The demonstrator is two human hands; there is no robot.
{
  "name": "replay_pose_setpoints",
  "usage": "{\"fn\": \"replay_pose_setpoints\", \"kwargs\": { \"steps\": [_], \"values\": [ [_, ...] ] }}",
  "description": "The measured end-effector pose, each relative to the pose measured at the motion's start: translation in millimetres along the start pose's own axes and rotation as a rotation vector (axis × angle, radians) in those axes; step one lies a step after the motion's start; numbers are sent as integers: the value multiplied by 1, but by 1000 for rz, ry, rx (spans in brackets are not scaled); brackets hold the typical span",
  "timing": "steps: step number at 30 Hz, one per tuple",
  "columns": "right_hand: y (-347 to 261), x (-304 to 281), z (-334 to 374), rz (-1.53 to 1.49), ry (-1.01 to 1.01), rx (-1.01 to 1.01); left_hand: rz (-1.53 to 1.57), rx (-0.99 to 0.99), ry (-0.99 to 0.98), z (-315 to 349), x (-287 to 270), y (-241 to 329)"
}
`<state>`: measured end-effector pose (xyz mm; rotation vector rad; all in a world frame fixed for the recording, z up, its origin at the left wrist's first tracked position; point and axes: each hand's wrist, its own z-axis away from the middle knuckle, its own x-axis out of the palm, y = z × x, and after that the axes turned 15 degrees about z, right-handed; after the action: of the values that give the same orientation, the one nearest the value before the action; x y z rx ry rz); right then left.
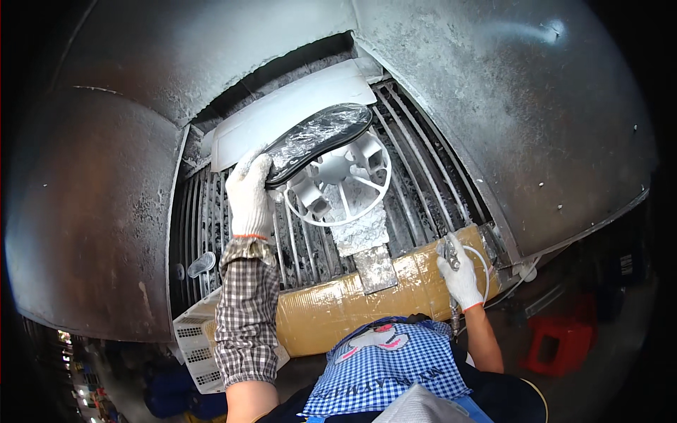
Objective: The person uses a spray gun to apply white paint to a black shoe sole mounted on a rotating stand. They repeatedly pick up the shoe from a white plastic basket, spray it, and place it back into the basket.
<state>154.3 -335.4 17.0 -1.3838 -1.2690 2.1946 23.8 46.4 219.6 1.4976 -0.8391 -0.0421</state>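
Note:
My left hand [250,194], in a white knitted glove with a checked sleeve, is closed on one end of a black shoe sole [321,137] whose top looks covered in crinkled clear film. The sole is tilted above a white spoked round stand [337,169], overlapping its far side; whether they touch I cannot tell. Lower right, my gloved right hand [460,275] is closed around a metal spray gun [449,255], held over the tan taped padding [317,310]. A pale hose [485,262] loops beside that hand.
Dark metal slats [416,162] lie under the stand, crusted with white. Metal walls [550,127] rise around them. A white sheet [282,113] lies at the back. Near the left forearm stands a white plastic basket [194,345]. A red stool [560,338] is at lower right.

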Motion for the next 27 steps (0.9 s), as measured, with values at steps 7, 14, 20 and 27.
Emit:
{"fn": "replay_pose_setpoints", "kwargs": {
  "steps": [7, 14, 20, 27],
  "values": [
    [8, 2, 2, 1, 8, -8, -67, -13, -3, -20, -8, -19],
    [9, 2, 1, -29, -19, 22, -64, -41, 59, -26, -13, -30],
    [22, 13, -1, -45, 72, -63, -314, -24, 22, -26, -28, -22],
    [-6, -1, 1, -109, -79, 48, -355, -52, 33, -35, -46, -31]
  ]
}}
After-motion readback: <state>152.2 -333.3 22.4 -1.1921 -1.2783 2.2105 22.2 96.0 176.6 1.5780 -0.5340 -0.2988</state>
